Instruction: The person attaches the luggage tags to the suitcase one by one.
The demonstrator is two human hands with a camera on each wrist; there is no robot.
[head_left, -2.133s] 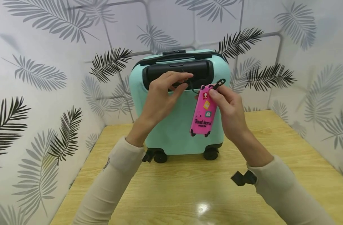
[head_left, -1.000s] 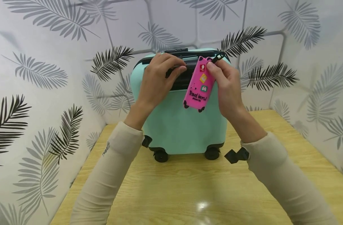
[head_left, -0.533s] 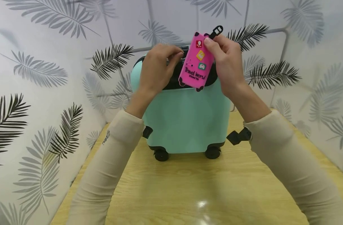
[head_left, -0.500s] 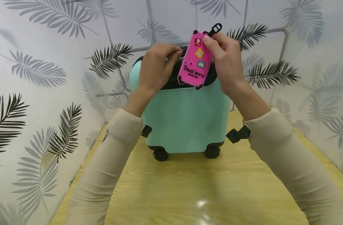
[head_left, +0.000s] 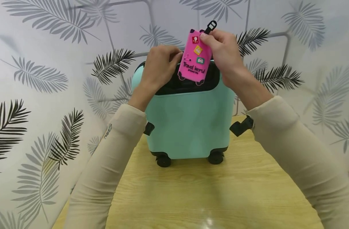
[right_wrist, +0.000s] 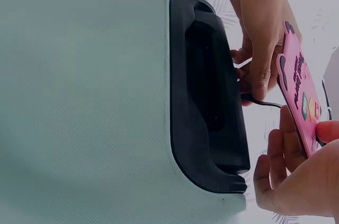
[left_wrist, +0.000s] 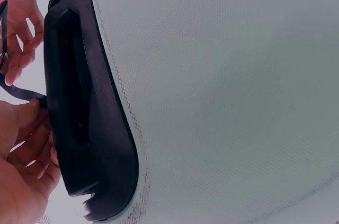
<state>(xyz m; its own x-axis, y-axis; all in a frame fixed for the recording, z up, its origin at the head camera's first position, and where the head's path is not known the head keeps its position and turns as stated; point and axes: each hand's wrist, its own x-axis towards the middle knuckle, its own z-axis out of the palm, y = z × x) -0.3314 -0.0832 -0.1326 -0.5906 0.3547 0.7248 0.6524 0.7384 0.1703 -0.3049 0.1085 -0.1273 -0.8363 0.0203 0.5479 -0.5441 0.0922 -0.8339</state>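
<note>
A mint-green suitcase stands upright on its black wheels. My right hand holds a pink luggage tag between thumb and fingers at the suitcase's top; the tag's black buckle sticks up past the thumb. Beside it, my left hand pinches the tag's black strap against the top, close to the black handle recess. From the left wrist view, the strap runs between both hands. In the head view, the tag and my left hand hide the strap and much of the suitcase's top.
A light wood-grain table carries the suitcase. Close behind rises a pale wall with leaf patterns, and it continues along both sides. Small black devices sit at both sleeve cuffs.
Both hands have risen from the suitcase's front to its top, bringing the pink luggage tag up with them. In the last half second the tag shifts slightly left and up.
</note>
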